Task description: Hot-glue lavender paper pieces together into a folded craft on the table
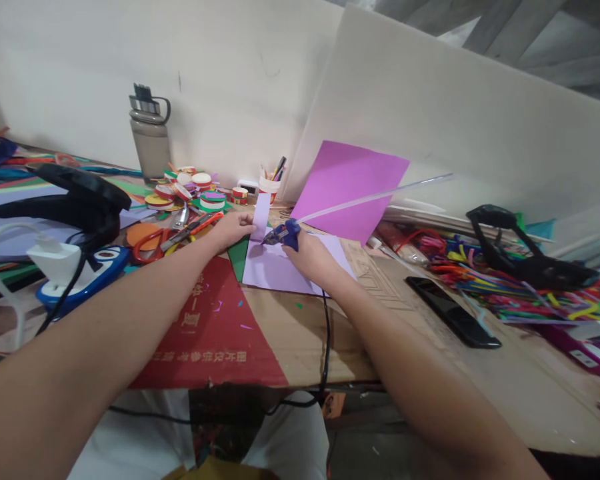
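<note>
My right hand (313, 257) is wrapped round a blue hot glue gun (285, 233), with a long clear glue stick (375, 197) jutting out of its back. The gun's nozzle points left, at the foot of a narrow lavender paper strip (261, 210). My left hand (236, 229) pinches that strip at its left edge, holding it upright. Under both lies a lavender paper sheet (275, 273) on cardboard, with a bit of green paper (237, 257) at its left. Whether the nozzle touches the paper, I cannot tell.
Orange-handled scissors (153, 247) and tape rolls (200, 187) lie to the left, before a water bottle (153, 143). A magenta sheet (350, 180) leans at the back. A phone (453, 312) and colourful pipe cleaners (480, 273) are on the right. The gun's black cord (327, 340) hangs over the front edge.
</note>
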`<state>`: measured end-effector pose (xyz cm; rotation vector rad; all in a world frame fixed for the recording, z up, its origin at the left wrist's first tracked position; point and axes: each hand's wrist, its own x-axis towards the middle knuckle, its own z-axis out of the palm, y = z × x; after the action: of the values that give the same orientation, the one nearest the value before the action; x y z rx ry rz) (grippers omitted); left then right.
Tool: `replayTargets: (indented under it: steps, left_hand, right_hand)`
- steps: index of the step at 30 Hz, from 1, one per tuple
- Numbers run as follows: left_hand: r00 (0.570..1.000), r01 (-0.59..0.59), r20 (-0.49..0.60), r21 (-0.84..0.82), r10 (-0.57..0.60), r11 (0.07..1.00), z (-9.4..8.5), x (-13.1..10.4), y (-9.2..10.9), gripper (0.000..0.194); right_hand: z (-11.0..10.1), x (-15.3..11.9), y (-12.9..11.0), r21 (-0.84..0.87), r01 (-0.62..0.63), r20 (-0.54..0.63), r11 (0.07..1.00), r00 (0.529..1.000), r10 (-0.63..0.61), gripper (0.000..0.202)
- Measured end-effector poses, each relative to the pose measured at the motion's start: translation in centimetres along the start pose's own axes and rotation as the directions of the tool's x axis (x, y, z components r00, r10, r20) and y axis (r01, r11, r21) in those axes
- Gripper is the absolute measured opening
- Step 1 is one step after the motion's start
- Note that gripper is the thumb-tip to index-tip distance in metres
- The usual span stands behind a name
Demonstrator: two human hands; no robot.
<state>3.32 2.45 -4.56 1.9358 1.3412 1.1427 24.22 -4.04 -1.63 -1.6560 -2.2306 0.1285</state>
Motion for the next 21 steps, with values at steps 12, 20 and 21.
replayTargets:
  steps: [12, 20, 21]
  left_hand:
    - [1.000, 0.025, 0.012, -0.015, -0.025, 1.000, 0.0, 0.1, -0.1, 0.017]
    - [0.999, 0.037, 0.037, -0.066, -0.035, 0.997, -0.1, 0.0, 0.0, 0.017]
    - [0.998, 0.044, 0.038, -0.065, -0.041, 0.997, -0.1, 0.0, 0.0, 0.017]
  right_hand:
    - [0.3, 0.0, -0.3, -0.053, 0.022, -0.007, 0.998, 1.000, -0.022, 0.032]
    - [-1.3, -1.4, -0.9, -0.069, 0.041, 0.045, 0.997, 0.998, -0.038, 0.032]
    - [-1.4, -1.5, -0.9, -0.069, 0.039, 0.053, 0.997, 0.998, -0.035, 0.031]
